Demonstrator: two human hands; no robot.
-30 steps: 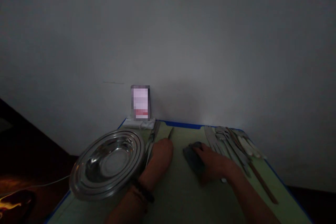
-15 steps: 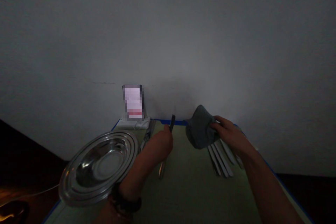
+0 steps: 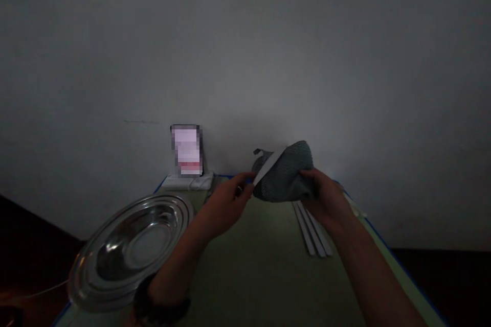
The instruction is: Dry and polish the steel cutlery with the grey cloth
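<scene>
My left hand (image 3: 230, 202) pinches one end of a table knife (image 3: 269, 165) near the middle of the table. Its pale, flat length slants up to the right across a grey-green cloth (image 3: 293, 176). From the right side, my right hand (image 3: 330, 199) grips that cloth, fingers bunched into it and partly hidden. The cloth hangs above the table, with a small loop at its left end. Below my right hand lie several flat metal knives (image 3: 311, 232) side by side, their far ends covered by the cloth and hand.
A wide, shiny steel basin (image 3: 86, 265) stands at the left of the green tabletop (image 3: 257, 276). Behind it a lit phone (image 3: 187, 150), its screen blurred, leans on the wall above a white block (image 3: 178, 182). The grey wall (image 3: 245, 61) rises directly behind the table.
My left hand has moved up and turned, bringing the knife against the cloth. My right hand has shifted the cloth slightly left. The whole view has moved a little.
</scene>
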